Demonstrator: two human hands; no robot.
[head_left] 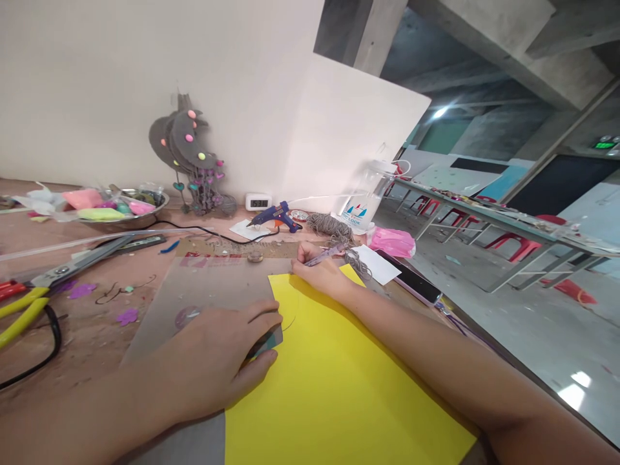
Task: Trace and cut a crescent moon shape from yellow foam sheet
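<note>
A yellow sheet lies over a grey board, with a thin curved line drawn near its upper left corner. My right hand rests at the sheet's top edge, its fingers closed around a slim, pale pen. On the sheet's left edge, my left hand has its fingers bent around a small dark and teal piece, which is mostly hidden beneath them.
Scissors and a bowl of coloured clay are at left. Behind stand a grey hanging ornament, clock, glue gun, yarn and bottle. A phone lies at right.
</note>
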